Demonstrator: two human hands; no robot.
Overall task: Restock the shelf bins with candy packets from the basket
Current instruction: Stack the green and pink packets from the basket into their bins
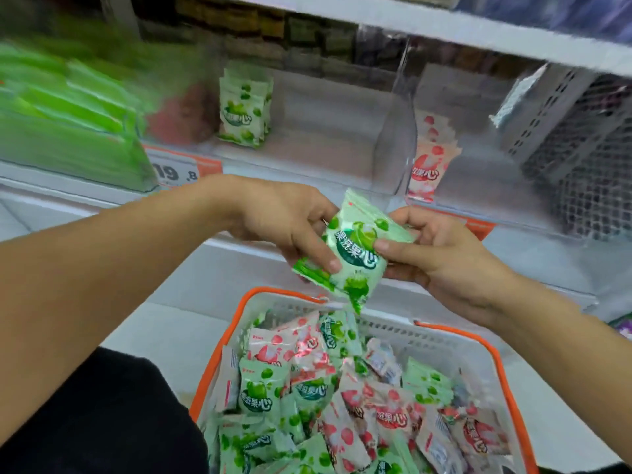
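Note:
Both hands hold green candy packets (355, 248) above the basket. My left hand (290, 220) grips them from the left, thumb on the front. My right hand (441, 254) pinches the right side, thumb across the top packet. The orange-rimmed white basket (444, 340) below is full of green and pink candy packets (328, 398). On the shelf, a clear bin (328, 131) holds a few upright green packets (244, 107) at its left. The clear bin (478, 159) to its right holds a few pink packets (429, 165).
Blurred bright green packages (68, 111) fill the shelf at far left above an orange price tag (181, 169). A grey mesh basket (588, 159) sits at the right end of the shelf. Another white shelf board (410, 25) runs overhead. A dark garment (102, 422) shows at lower left.

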